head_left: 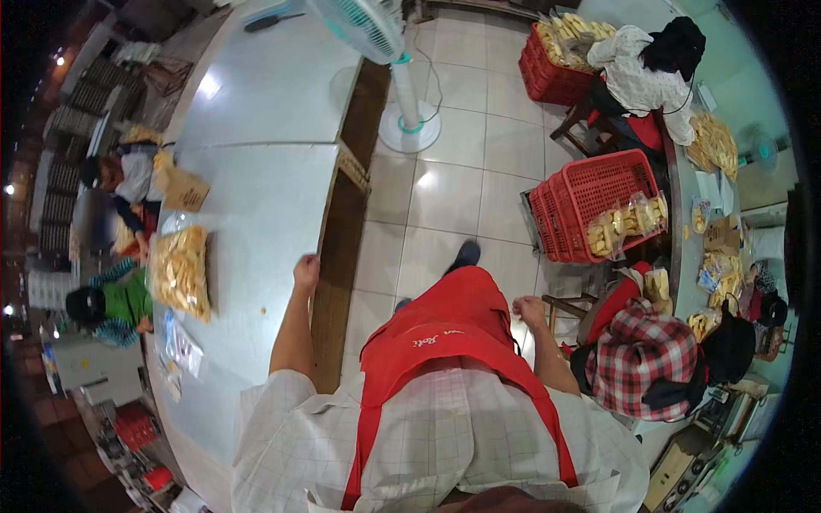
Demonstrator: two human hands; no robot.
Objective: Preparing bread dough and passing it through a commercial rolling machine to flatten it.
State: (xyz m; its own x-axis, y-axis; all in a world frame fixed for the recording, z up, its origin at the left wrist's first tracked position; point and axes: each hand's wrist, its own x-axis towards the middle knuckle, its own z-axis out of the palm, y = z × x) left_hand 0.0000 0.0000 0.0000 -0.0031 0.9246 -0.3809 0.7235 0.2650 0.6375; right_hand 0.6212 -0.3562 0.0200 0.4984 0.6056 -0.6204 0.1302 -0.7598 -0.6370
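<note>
Below the camera, nearest: one red cloth apron [453, 338] over a pale checked shirt. Bare left hand [306, 272], beside the long, pale-topped table [265, 256]: grip curled into a loose fist, nothing visible inside; contact with the edge cannot be told. Bare right hand [528, 309], near a brown wooden stool [571, 303]: grip likewise folded, no object showing. Both hands stand away from the body, probably for balance on foot.

On the table, well apart from the left hand: one bulging clear plastic bag [180, 272], filled with pale yellow pieces, kind not distinguishable; presumably set at the left side to suit two co-workers there. Just beyond it, one brown cardboard box [184, 190], contents hidden.

Right of the aisle: one red plastic lattice crate [560, 218], holding clear packets of yellow pieces [629, 224] toward its lower right, likely placed within reach of the seated co-workers. Farther: one white-and-teal pedestal fan [409, 103]; a second red plastic crate [539, 77], heaped with similar packets [573, 38].
</note>
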